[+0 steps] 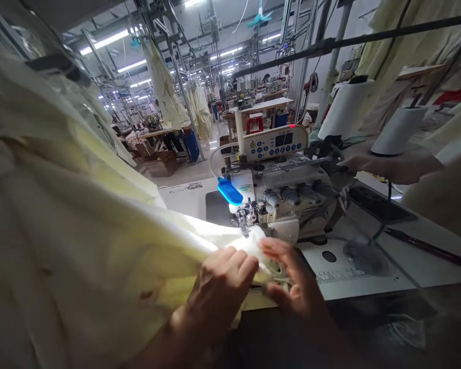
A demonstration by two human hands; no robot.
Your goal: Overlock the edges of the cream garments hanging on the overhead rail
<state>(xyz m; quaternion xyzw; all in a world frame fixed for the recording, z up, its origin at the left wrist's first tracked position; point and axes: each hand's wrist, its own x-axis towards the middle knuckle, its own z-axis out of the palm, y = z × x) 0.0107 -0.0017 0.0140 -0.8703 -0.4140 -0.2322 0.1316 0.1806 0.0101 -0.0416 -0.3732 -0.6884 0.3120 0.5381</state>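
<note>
A large pale yellow fabric (80, 246) drapes over my left arm and runs to the presser foot (246, 218) of a white overlock sewing machine (284, 200). My left hand (218, 287) is closed on the fabric's edge just in front of the foot. Beside it, my right hand (292, 279) pinches the same edge, fingers curled over the cloth. A blue guard (229, 191) sits above the needle area.
The machine's control panel (274, 142) stands behind it. Two white thread cones (397, 130) rise at the right. A dark pen-like tool (426, 247) lies on the white table (407, 266). More pale garments hang from rails at left and behind; other workstations fill the hall.
</note>
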